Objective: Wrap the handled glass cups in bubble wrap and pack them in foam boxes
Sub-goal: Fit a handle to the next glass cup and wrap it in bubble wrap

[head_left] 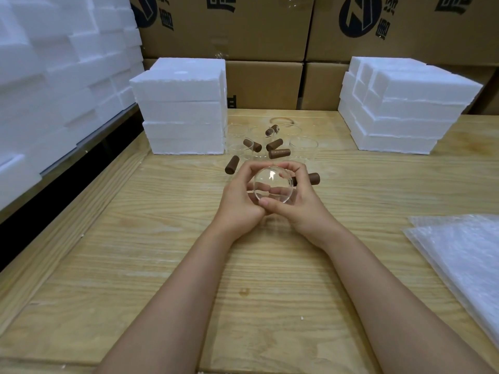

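A clear glass cup (273, 186) with a brown wooden handle (310, 178) is held above the middle of the wooden table, its mouth tilted toward me. My left hand (239, 197) wraps its left side and my right hand (294, 197) its right side, thumbs meeting at the near rim. Behind them stand several more glass cups (303, 147) with brown handles (279, 153). A stack of bubble wrap sheets (459, 255) lies at the right edge. White foam boxes are piled at the back left (183, 109) and back right (402, 109).
A tall wall of white foam pieces (54, 76) runs along the left side beyond the table's raised wooden edge (67, 211). Brown cardboard cartons (264, 36) stand stacked behind the table. Bare wooden tabletop (162, 238) lies under my forearms.
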The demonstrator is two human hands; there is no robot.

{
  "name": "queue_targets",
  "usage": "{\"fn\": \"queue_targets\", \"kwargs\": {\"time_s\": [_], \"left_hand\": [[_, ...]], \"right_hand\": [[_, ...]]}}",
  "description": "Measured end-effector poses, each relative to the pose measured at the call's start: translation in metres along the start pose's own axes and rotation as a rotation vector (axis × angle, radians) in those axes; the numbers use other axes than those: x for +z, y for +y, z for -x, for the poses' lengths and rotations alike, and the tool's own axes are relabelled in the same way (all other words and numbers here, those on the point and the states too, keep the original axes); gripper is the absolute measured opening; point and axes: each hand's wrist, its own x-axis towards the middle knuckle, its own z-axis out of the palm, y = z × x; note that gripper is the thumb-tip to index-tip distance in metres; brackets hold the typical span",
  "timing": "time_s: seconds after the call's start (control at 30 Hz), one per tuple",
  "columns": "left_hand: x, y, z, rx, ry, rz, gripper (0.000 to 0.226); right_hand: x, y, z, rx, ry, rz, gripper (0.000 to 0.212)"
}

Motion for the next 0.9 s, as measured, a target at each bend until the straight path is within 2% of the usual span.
{"fn": "queue_targets", "kwargs": {"time_s": [0.13, 0.3, 0.43, 0.6, 0.73, 0.77, 0.9], "left_hand": [[-0.004, 0.0, -0.001, -0.019, -0.02, 0.039, 0.066], [-0.006, -0.004, -0.004, -0.089, 0.015, 0.132, 0.071], [-0.008, -0.003, -0.004, -0.101, -0.013, 0.153, 0.071], [-0.009, 0.001, -0.003, -0.097, -0.034, 0.191, 0.09], [-0.011, 0.0, -0.003, -0.104, -0.072, 0.265, 0.105], [-0.011, 0.0, -0.003, -0.1, -0.079, 0.256, 0.108], [-0.01, 0.0, -0.001, -0.072, -0.105, 0.132, 0.12]], "right_hand": [[-0.005, -0.001, 0.0, -0.032, -0.03, -0.065, 0.054], [-0.022, -0.002, -0.005, -0.08, 0.126, -0.415, 0.05], [-0.022, 0.002, -0.009, -0.156, 0.194, -0.374, 0.019], [-0.021, -0.001, -0.011, -0.167, 0.288, -0.442, 0.016], [-0.017, -0.003, -0.011, -0.102, 0.424, -0.495, 0.003], [-0.016, -0.004, -0.011, -0.077, 0.465, -0.508, 0.001], [-0.015, -0.004, -0.011, 0.001, 0.606, -0.522, 0.019]]}}
